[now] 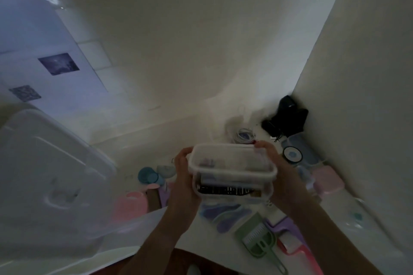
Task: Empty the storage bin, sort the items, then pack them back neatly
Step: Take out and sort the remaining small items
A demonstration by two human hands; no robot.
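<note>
Clear plastic box (pixel 232 164), centre of frame, runs long left to right between both hands: left hand (pixel 182 164) grasps its left end, right hand (pixel 268 152) its right end, above another box (pixel 232 190).

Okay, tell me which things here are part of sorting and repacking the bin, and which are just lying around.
Part of the job:
- clear plastic container with white rim, held by left hand and right hand
- large translucent bin lid
- green plastic dustpan with brush
- pink lidded box
- blue cup

Just lying about:
- black device in the corner
- pictures on the wall
</note>
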